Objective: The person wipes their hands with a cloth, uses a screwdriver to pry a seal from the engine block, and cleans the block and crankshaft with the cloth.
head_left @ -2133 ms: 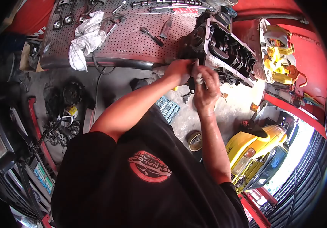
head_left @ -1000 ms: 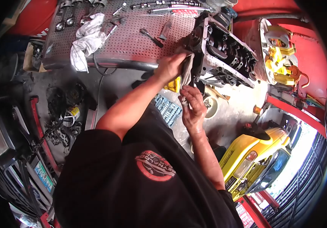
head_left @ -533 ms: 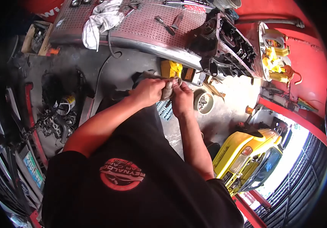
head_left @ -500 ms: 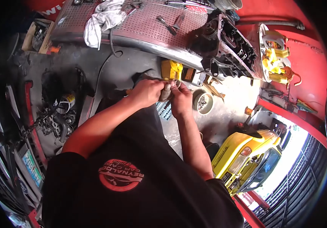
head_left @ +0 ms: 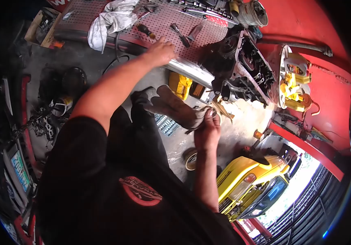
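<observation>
My left hand (head_left: 161, 52) is stretched out over the front edge of the perforated metal workbench (head_left: 79, 26). Its fingers are loosely apart, and nothing shows in them. Just beyond it lies a short black-and-yellow handled tool (head_left: 146, 30), perhaps a stubby screwdriver. In my right hand (head_left: 208, 130), closed, is one end of a dirty grey-brown work glove (head_left: 179, 110); its limp, finger-like lobes stretch to the left over my legs. Farther along the bench are a dark-handled tool (head_left: 179, 34) and a flat grey tool (head_left: 195, 31).
A white rag (head_left: 106, 22) hangs over the bench edge. A large dark engine part (head_left: 245, 61) stands on the right of the bench. Below are a yellow container (head_left: 179, 85) and a blue socket set (head_left: 166, 124). A yellow car (head_left: 251, 183) is at lower right.
My hands have parted: the left moved up over the bench, the right moved down and right with the glove. The black-and-yellow tool now shows on the bench, where none was visible before.
</observation>
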A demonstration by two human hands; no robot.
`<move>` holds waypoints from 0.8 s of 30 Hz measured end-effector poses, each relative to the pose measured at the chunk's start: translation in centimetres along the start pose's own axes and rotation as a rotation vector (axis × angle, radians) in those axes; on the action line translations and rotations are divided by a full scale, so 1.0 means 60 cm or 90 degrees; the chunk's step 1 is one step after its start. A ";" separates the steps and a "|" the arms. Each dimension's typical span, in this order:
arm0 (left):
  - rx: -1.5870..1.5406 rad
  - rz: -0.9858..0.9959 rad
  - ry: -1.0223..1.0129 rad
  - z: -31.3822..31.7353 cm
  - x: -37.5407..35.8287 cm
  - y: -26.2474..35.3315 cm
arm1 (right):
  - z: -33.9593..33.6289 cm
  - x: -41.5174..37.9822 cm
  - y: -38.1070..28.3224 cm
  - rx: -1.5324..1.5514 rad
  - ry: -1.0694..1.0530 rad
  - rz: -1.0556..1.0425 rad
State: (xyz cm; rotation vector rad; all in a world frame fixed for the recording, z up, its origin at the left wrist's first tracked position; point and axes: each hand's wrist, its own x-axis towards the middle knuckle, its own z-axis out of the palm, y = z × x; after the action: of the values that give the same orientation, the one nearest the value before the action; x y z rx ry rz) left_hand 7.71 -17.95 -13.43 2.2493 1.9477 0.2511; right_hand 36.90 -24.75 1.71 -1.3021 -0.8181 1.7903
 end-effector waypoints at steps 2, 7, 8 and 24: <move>0.048 -0.055 -0.080 -0.020 0.049 -0.009 | 0.016 0.006 -0.011 0.005 -0.038 0.022; -0.603 -0.222 0.011 -0.012 0.062 0.061 | 0.018 0.062 -0.087 -0.014 -0.060 -0.012; -0.783 -0.136 0.043 -0.028 0.036 0.095 | 0.023 0.078 -0.111 0.008 -0.080 0.004; -0.906 -0.420 0.419 -0.172 -0.015 0.190 | 0.010 0.202 -0.199 -0.744 -0.420 -0.507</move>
State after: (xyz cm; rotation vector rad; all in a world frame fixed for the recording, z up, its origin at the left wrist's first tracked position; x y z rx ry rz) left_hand 16.21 -20.37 -0.83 0.5995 1.5933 1.7024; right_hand 36.51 -8.34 6.19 -0.6845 -2.5560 0.9843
